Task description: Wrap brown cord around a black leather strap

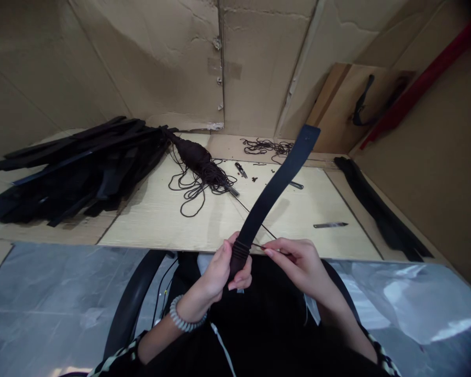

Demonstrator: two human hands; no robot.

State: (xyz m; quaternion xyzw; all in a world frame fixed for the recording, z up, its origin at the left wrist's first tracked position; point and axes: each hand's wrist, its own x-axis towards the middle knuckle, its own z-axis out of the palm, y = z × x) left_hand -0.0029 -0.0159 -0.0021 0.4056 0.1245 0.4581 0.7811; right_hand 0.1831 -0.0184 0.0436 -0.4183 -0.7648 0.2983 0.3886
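Observation:
My left hand (222,269) is closed around the lower end of a long black strap (277,183), which leans up and to the right over the table edge. Dark brown cord (241,250) is wound in several turns around the strap just above my fingers. To its right, my right hand (298,262) pinches the cord between thumb and fingertips and holds it taut from the windings. A line of cord runs back past the strap to a tangled brown cord bundle (196,159) on the table.
A heap of black strips (74,167) lies at the left, and more black strips (377,204) at the right. On the pale board (160,225) are thread snips (240,169), a pointed metal tool (330,225) and scattered bits. Loose cords (265,146) lie by the cardboard wall (267,68).

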